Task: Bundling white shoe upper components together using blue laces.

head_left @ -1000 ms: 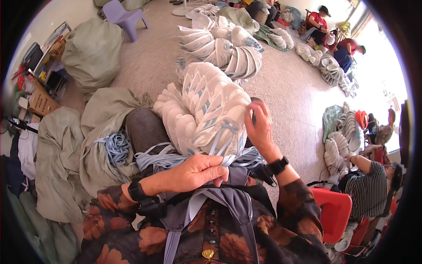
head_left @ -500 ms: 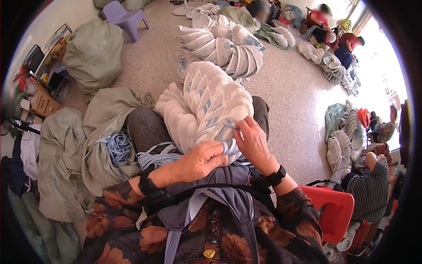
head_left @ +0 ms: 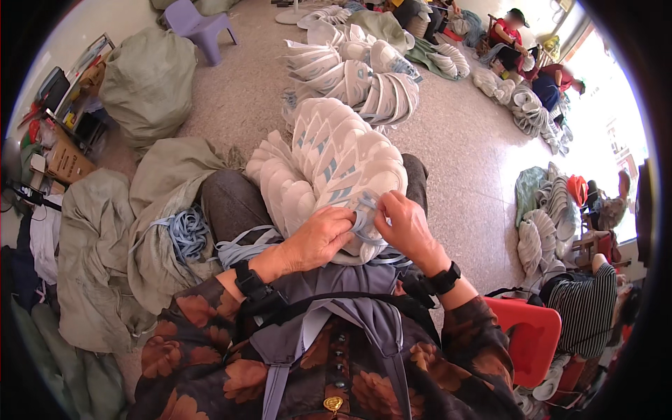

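A thick bundle of stacked white cup-shaped masks (head_left: 329,164) with pale blue marks rests on my lap. My left hand (head_left: 318,238) and my right hand (head_left: 402,224) meet at the bundle's near end, both pinching a light blue strap (head_left: 364,213) that loops around the stack. Each wrist carries a black band. More blue straps (head_left: 241,246) trail over my left knee, and a tangle of them (head_left: 185,234) lies on a grey-green sack beside me.
Grey-green sacks (head_left: 150,84) lie to my left. More mask bundles (head_left: 353,66) sit on the floor ahead. A red stool (head_left: 528,336) stands at my right. Other people sit at the right (head_left: 588,308) and far back (head_left: 514,31). Boxes (head_left: 63,161) line the left wall.
My right hand came down from the bundle's upper right side to its near end. My left hand shifted right to meet it, and both now hold the blue strap.
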